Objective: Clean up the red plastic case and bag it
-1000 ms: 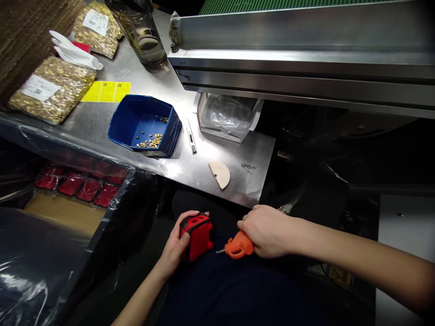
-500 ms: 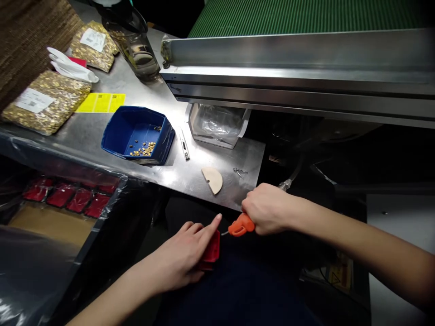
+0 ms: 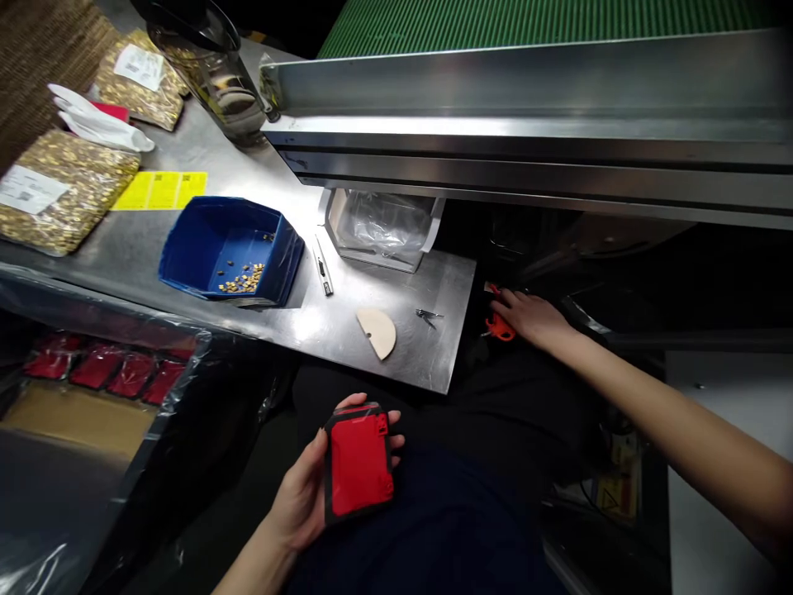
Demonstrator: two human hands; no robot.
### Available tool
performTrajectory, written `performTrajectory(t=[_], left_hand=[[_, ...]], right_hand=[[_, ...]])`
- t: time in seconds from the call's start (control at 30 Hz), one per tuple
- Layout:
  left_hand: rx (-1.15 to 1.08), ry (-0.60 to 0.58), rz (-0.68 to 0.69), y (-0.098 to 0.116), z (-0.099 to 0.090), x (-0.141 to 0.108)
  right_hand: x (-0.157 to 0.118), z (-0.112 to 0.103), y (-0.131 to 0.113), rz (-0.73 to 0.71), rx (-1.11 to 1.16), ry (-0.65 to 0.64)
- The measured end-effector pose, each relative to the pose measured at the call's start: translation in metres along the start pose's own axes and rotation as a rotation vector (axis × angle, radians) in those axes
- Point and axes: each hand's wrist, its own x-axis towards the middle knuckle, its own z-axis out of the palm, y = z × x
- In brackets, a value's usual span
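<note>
A red case with a dark border lies flat in my left hand, whose fingers wrap round its sides. To the right, past the bench corner, my right hand rests on or beside an orange tool; its fingers are partly in shadow, and whether they grip the tool cannot be made out. On the bench sit a pale half-round piece, a few small metal pieces and a cutter knife.
A blue bin holds small brass pieces. Behind stand a grey bin, a clear jug and bags of brass parts. A metal rail crosses above. Wrapped red cases lie in a lined box at left.
My left hand has turned palm up, showing the case's broad red face. My right hand has moved right and away from the case with the orange tool. The view has shifted slightly.
</note>
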Motion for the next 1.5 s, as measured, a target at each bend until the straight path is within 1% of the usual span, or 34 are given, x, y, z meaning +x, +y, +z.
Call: performTrajectory(t=[0.1, 0.2, 0.33, 0.47, 0.57, 0.63, 0.67, 0.7, 0.73, 0.77, 0.83, 0.9, 0.93, 0.97, 1.03, 1.1, 1.2, 1.3, 1.33, 1.37, 1.4, 1.43, 1.5], left_hand=[[-0.005, -0.016, -0.020, -0.002, 0.014, 0.007], [-0.004, -0.026, -0.032, -0.005, 0.024, 0.009], [-0.021, -0.025, -0.072, -0.011, 0.029, 0.010], [-0.032, 0.000, -0.105, -0.012, 0.026, 0.012], [-0.035, 0.012, -0.118, -0.011, 0.023, 0.014], [-0.030, 0.012, -0.117, -0.010, 0.023, 0.014], [-0.026, 0.012, -0.114, -0.010, 0.023, 0.015], [-0.021, 0.013, -0.111, -0.010, 0.022, 0.015], [-0.017, 0.013, -0.110, -0.011, 0.022, 0.016], [-0.015, 0.014, -0.110, -0.011, 0.022, 0.016], [-0.019, 0.028, -0.110, -0.012, 0.020, 0.017], [-0.031, 0.052, -0.111, -0.012, 0.019, 0.017], [-0.033, 0.065, -0.114, -0.012, 0.018, 0.016], [-0.028, 0.077, -0.119, -0.012, 0.018, 0.016], [-0.004, 0.099, -0.123, -0.012, 0.018, 0.014], [0.031, 0.127, -0.118, -0.013, 0.019, 0.013], [0.122, 0.191, -0.101, -0.014, 0.022, 0.011], [0.195, 0.229, -0.073, -0.015, 0.026, 0.010], [0.205, 0.236, -0.055, -0.014, 0.027, 0.010], [0.213, 0.239, -0.036, -0.014, 0.028, 0.011], [0.227, 0.245, -0.012, -0.014, 0.028, 0.012], [0.250, 0.247, 0.012, -0.013, 0.029, 0.015], [0.316, 0.220, 0.056, -0.012, 0.029, 0.024]], right_hand=[[0.029, 0.022, 0.008, 0.052, -0.006, 0.002], [0.041, 0.036, 0.008, 0.081, -0.004, 0.017], [0.036, 0.043, 0.007, 0.093, 0.017, 0.044], [0.027, 0.038, 0.010, 0.141, 0.066, 0.067], [0.012, 0.020, 0.004, 0.250, 0.087, 0.107], [-0.007, -0.003, -0.015, 0.355, 0.122, 0.177], [-0.018, -0.018, -0.029, 0.402, 0.161, 0.222], [-0.030, -0.034, -0.048, 0.461, 0.310, 0.322], [-0.041, -0.051, -0.069, 0.444, 0.513, 0.403], [-0.052, -0.066, -0.092, 0.352, 0.733, 0.423], [-0.067, -0.093, -0.139, 0.132, 1.149, 0.323], [-0.072, -0.108, -0.178, -0.034, 1.454, 0.195], [-0.073, -0.111, -0.193, -0.061, 1.541, 0.155], [-0.072, -0.112, -0.205, -0.050, 1.598, 0.131], [-0.068, -0.110, -0.220, 0.030, 1.653, 0.112], [-0.065, -0.105, -0.227, 0.097, 1.665, 0.114], [-0.064, -0.100, -0.231, 0.154, 1.591, 0.195], [-0.067, -0.096, -0.228, 0.228, 1.537, 0.278], [-0.069, -0.094, -0.226, 0.269, 1.540, 0.284], [-0.072, -0.093, -0.223, 0.307, 1.556, 0.262], [-0.074, -0.091, -0.219, 0.321, 1.588, 0.204], [-0.077, -0.089, -0.216, 0.299, 1.639, 0.107], [-0.080, -0.085, -0.211, 0.192, 1.795, -0.114]])
